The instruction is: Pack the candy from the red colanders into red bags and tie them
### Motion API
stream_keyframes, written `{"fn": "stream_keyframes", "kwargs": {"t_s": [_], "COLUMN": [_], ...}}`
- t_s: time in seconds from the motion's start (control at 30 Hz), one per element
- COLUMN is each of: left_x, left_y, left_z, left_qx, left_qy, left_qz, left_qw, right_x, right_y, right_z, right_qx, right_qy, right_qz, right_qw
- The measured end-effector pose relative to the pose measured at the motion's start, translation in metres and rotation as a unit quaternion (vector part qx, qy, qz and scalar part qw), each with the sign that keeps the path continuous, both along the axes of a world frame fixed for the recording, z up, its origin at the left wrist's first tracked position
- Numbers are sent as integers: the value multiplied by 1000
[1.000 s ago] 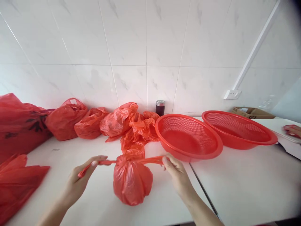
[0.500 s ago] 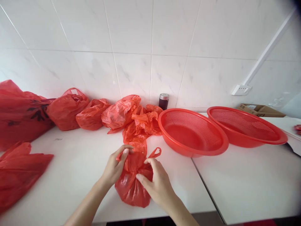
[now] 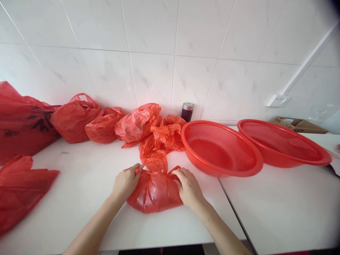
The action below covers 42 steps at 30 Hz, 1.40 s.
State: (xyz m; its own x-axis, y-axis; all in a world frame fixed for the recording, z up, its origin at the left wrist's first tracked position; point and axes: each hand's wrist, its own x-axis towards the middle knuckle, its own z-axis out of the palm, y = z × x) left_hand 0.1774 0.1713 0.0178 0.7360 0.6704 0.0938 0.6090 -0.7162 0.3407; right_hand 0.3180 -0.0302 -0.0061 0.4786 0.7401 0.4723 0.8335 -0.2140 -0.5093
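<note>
A filled red plastic bag (image 3: 156, 194) lies on the white table in front of me, its top pulled wide to both sides. My left hand (image 3: 126, 182) is closed on the bag's upper left corner, with a bit of red plastic showing at the thumb. On the other side, my right hand (image 3: 188, 186) grips the upper right corner, fingers curled over the plastic. Just behind the bag, crumpled thin red bags (image 3: 154, 156) lie in a heap. What the held bag contains is hidden by the plastic.
Two red perforated basins (image 3: 221, 148) stand at the right, across the seam between tables (image 3: 231, 205). Several red bags (image 3: 77, 120) line the wall at the left, and another red bag (image 3: 23, 194) lies nearer. A dark flask (image 3: 187, 112) and a cardboard box (image 3: 300, 124) stand behind.
My hands have moved apart, the right one to the right, from the gathered neck to the corners. The bag's top has spread wide and the bag now looks broader and flatter.
</note>
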Motion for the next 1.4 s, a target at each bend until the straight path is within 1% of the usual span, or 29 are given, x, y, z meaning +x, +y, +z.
{"fn": "stream_keyframes", "kwargs": {"t_s": [0.1,0.2,0.3,0.47,0.53,0.6,0.67,0.77,0.83,0.9,1.0,1.1,1.17,1.2,1.27,1.3,1.33,1.37,1.4], "left_x": [1,1,2,1,1,1,0,-5,-12,-19,-27,-29,-30,-30,-30,-30,-29,-27,-25], "left_y": [4,5,5,6,6,5,5,12,21,32,44,50,49,46,35,26,16,5,-6], "left_z": [-13,-20,-22,-23,-24,-25,-25,-24,-23,-22,-21,-13,1,9,28,36,43,49,52], "left_qx": [21,47,73,95,97,95,88,73,59,45,16,-30,-42,-34,6,29,48,53,42], "left_qy": [29,41,37,29,27,27,27,24,19,14,6,-16,-50,-76,-136,-164,-181,-177,-149], "left_qz": [3,1,-1,0,2,4,6,25,58,92,113,109,105,107,115,101,57,-21,-120], "left_qw": [999,998,997,995,995,995,996,997,996,995,993,994,992,991,984,981,981,983,981], "right_x": [-6,-12,-15,-17,-20,-26,-32,-41,-44,-43,-35,-26,-22,-21,-21,-21,-22,-22,-21], "right_y": [5,5,4,1,1,1,-1,-10,-20,-31,-45,-52,-53,-52,-49,-47,-45,-43,-41], "right_z": [-14,-19,-15,-7,-6,-4,-2,-1,-3,-6,-12,-16,-15,-14,-12,-11,-10,-9,-9], "right_qx": [-4,2,11,-12,-1,30,60,65,55,47,36,15,11,18,53,78,106,133,159], "right_qy": [-25,-58,-83,-96,-102,-110,-98,-49,-32,-39,-45,24,103,141,204,227,247,262,274], "right_qz": [-5,-10,-10,36,44,57,85,120,118,103,75,51,42,38,20,4,-13,-31,-49], "right_qw": [1000,998,996,995,994,992,990,989,991,993,996,998,994,989,977,971,963,955,947]}}
